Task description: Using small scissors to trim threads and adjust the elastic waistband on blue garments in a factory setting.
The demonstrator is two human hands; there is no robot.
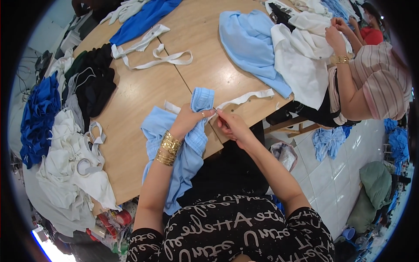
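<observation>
Both hands are working: left hand (188,120) is squeezing soft, light blue shorts (187,144) at the waistband, right hand (231,124) fingers are pinching the white drawstring (244,98).

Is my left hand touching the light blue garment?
Touching. The head view shows the left hand gripping the bunched light blue garment at its waistband.

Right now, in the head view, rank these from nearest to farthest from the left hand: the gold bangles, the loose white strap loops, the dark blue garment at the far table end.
1. gold bangles, on the left hand's own wrist.
2. loose white strap loops, farther up the table, mid-left.
3. dark blue garment, at the far end, beyond the straps.
</observation>
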